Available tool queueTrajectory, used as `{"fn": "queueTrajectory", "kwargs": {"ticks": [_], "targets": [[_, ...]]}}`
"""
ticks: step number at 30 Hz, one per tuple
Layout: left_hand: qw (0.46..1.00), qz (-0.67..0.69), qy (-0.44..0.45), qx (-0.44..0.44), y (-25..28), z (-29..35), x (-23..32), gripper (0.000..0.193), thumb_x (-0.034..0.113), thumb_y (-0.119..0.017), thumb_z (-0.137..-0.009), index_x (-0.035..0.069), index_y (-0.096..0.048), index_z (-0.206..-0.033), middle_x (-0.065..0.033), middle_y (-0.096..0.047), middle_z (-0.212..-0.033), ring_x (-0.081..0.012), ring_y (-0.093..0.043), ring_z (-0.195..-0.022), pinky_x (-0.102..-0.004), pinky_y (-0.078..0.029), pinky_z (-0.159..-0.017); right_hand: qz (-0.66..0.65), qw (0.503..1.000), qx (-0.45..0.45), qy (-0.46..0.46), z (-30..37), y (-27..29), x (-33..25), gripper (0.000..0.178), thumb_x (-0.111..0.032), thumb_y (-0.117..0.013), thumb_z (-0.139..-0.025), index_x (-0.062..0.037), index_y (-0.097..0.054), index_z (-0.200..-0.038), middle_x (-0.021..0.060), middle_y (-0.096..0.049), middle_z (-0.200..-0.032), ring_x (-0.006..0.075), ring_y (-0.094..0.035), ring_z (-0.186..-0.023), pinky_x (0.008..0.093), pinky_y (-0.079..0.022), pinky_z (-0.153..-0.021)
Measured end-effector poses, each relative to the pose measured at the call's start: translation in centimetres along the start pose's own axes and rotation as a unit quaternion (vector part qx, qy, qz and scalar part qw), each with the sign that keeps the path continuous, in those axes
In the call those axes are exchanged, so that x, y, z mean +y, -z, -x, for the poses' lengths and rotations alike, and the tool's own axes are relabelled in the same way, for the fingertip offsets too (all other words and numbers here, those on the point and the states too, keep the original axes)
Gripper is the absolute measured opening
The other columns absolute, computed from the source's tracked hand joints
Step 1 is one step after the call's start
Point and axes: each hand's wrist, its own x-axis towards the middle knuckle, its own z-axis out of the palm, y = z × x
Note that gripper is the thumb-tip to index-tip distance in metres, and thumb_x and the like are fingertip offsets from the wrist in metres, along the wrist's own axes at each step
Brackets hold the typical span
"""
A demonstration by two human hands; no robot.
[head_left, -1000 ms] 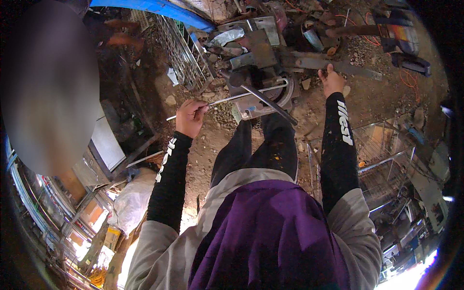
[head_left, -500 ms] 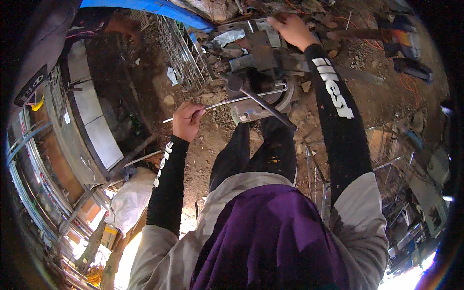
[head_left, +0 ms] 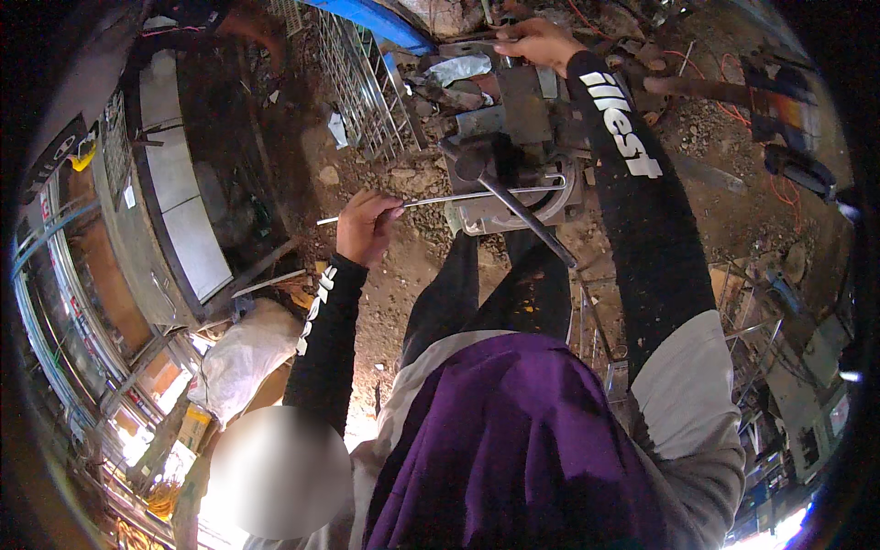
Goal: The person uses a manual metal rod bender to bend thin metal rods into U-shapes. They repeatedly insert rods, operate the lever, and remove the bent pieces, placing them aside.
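My left hand [head_left: 367, 226] is closed around a thin metal rod [head_left: 458, 196], whose short free end sticks out to the left. Rightward the rod runs over a metal bending jig [head_left: 495, 218] with a curved plate, and its far end is hooked back. A dark lever bar [head_left: 527, 215] with a thick round head crosses above the rod, slanting down to the right. Beyond the jig, my right hand [head_left: 543, 46] reaches to the far end of the bench, fingers curled at a short upright metal pin [head_left: 507, 61]; the fingertips partly hide it.
Metal grating [head_left: 371, 92] leans at the far left of the jig, under a blue beam [head_left: 385, 23]. A pale-topped cabinet [head_left: 188, 215] and a white sack [head_left: 247, 357] stand left. Wire frames [head_left: 742, 339] lie right, an orange cord [head_left: 788, 192] on the dirt. Another person's arm [head_left: 252, 27] shows at upper left.
My right hand has moved left to the short metal pin, its fingers now curled there. My left hand keeps hold of the rod. The view has shifted slightly.
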Motion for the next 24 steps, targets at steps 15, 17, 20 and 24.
{"fn": "queueTrajectory", "kwargs": {"ticks": [15,17,20,24], "targets": [[0.999,0.029,0.005,0.031,-0.1,0.7,0.1,0.012,0.004,-0.077,-0.08,0.005,-0.072,-0.091,-0.0118,-0.067,-0.082,-0.0315,-0.062,-0.075,-0.0382,-0.049,-0.066,-0.063,0.993,0.086,-0.051,0.6,0.4,-2.0,0.066,-0.031,-0.088,-0.074,0.0006,-0.062,-0.126,0.0121,-0.073,-0.102,0.0231,-0.068,-0.092,0.0368,-0.053,-0.085],[1.0,0.017,0.007,0.015,0.0,0.1,0.3,0.012,0.004,-0.076,-0.08,0.004,-0.071,-0.091,-0.0107,-0.064,-0.079,-0.0316,-0.06,-0.074,-0.0391,-0.048,-0.066,0.053,0.967,0.236,-0.074,-1.0,-1.7,0.7,0.062,-0.031,-0.088,-0.075,0.0006,-0.065,-0.122,0.0118,-0.073,-0.099,0.0212,-0.069,-0.091,0.0359,-0.053,-0.085],[1.0,0.021,0.011,0.017,-0.1,0.2,0.3,0.012,0.004,-0.075,-0.08,0.004,-0.071,-0.091,-0.0102,-0.062,-0.076,-0.0318,-0.059,-0.074,-0.0399,-0.048,-0.065,-0.292,0.956,0.027,0.011,-1.7,-1.0,3.3,0.06,-0.034,-0.088,-0.076,-0.0002,-0.066,-0.12,0.0148,-0.071,-0.11,0.0228,-0.068,-0.098,0.0359,-0.053,-0.086],[0.999,0.02,0.015,0.02,0.0,0.7,0.2,0.012,0.004,-0.077,-0.081,0.004,-0.071,-0.091,-0.0118,-0.066,-0.079,-0.0323,-0.061,-0.075,-0.0391,-0.048,-0.065,-0.137,0.985,0.106,0.01,0.2,-2.1,0.6,0.054,-0.029,-0.084,-0.081,-0.001,-0.064,-0.123,0.0154,-0.069,-0.115,0.0244,-0.067,-0.103,0.0362,-0.052,-0.088]]}}
